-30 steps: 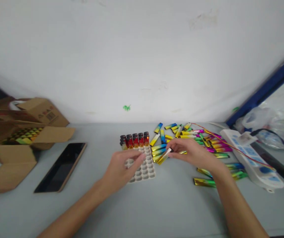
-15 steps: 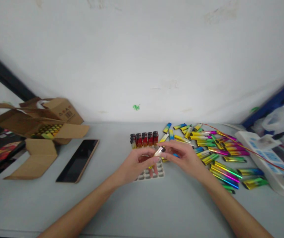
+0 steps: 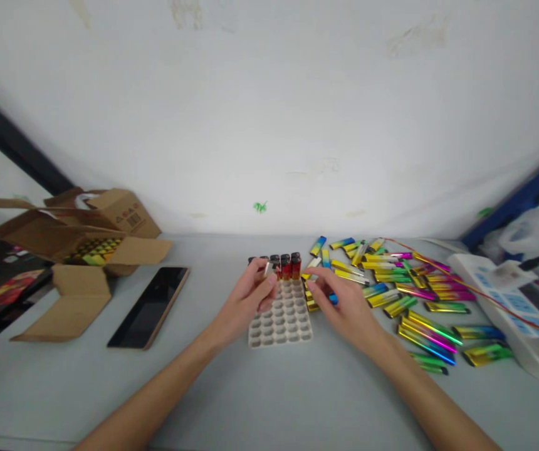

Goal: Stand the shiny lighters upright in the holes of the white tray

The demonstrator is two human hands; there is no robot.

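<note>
The left hand (image 3: 248,294) pinches 1 lighter (image 3: 267,269) over the tray (image 3: 279,322), toward its far left; beside the tray's right edge, the right hand (image 3: 342,307) has thumb and forefinger parted. A steady, upright grip would likely help seating.

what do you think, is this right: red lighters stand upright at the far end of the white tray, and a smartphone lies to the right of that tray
Not quite: the smartphone lies to the left of the white tray, as the head view shows. The red lighters do stand upright at the tray's far end.
</note>
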